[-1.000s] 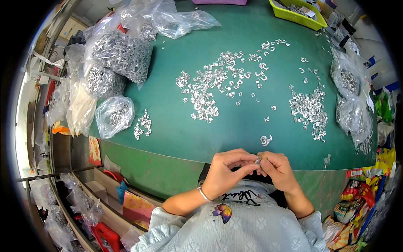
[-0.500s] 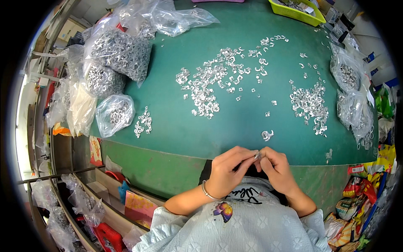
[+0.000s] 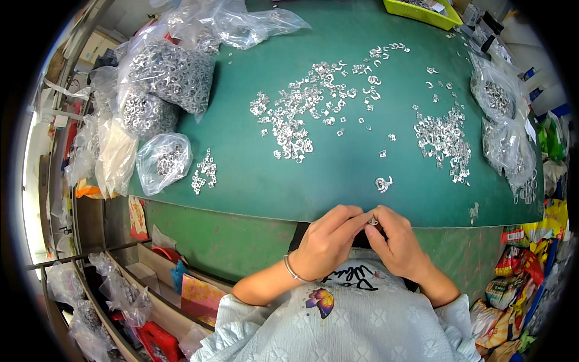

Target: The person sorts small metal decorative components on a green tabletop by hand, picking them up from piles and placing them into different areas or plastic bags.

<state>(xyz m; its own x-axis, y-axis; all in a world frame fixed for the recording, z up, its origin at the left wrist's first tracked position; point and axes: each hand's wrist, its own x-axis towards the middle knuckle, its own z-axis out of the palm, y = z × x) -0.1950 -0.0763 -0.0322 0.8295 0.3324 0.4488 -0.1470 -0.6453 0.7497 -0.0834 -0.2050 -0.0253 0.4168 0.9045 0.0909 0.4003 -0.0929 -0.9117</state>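
My left hand (image 3: pixel 333 240) and my right hand (image 3: pixel 392 236) meet at the near edge of the green table (image 3: pixel 241 181). Between their fingertips is a small silvery metal piece (image 3: pixel 373 221), mostly covered by the fingers, so its exact shape is unclear. Both hands are closed in a pinch on it. Just beyond them a little cluster of curved metal pieces (image 3: pixel 383 184) lies on the tabletop. Farther off spreads a large loose pile of small metal pieces (image 3: pixel 292 123), with another pile (image 3: pixel 443 139) to the right and a small group of them (image 3: pixel 204 171) at the left.
Clear plastic bags full of metal parts (image 3: pixel 169 75) crowd the table's left side, with an open smaller bag (image 3: pixel 163 163) in front. More bags (image 3: pixel 506 133) line the right edge. A yellow-green tray (image 3: pixel 422 13) stands at the back right. Drawer-like compartments (image 3: pixel 151 289) lie below left.
My hands stay together, with the fingers shifted around the small metal piece. My right hand has turned slightly, and the view has tilted a little, moving the tabletop upward.
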